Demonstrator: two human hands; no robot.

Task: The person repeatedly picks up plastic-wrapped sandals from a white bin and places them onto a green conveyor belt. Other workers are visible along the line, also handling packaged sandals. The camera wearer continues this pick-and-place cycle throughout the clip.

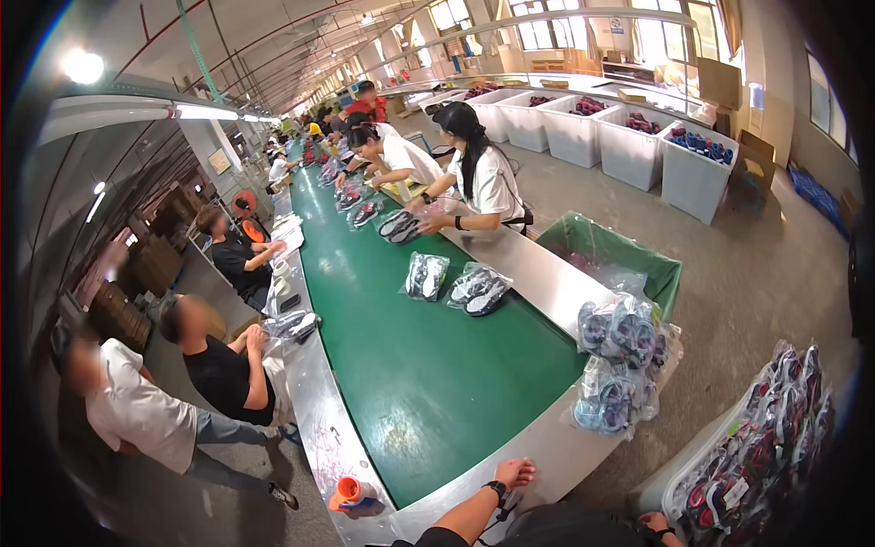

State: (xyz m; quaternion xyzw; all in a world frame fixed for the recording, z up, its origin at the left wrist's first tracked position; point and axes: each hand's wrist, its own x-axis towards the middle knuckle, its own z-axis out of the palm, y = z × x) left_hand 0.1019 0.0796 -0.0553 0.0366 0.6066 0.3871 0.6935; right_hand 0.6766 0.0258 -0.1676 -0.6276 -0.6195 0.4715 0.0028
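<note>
My left hand (516, 472) rests over the metal edge at the near end of the green conveyor belt (410, 383), fingers loosely bent and apart, nothing visible in it. My right hand (654, 521) is low at the lower edge, beside a bin of bagged shoes (756, 456); its fingers are mostly hidden. Two clear bags of dark-and-white shoes, one (426, 276) left of the other (479, 289), lie on the belt. Bagged purple and blue sandals (620, 333) are piled on the metal ledge to the right. An orange round object (347, 493) stands at the belt's near left corner.
Across the belt, a co-worker in white (483, 178) handles a bag of shoes (398, 227). Other people line both sides. A green-lined bin (611, 251) stands by the right ledge. White tubs (697, 182) of shoe parts line the far right.
</note>
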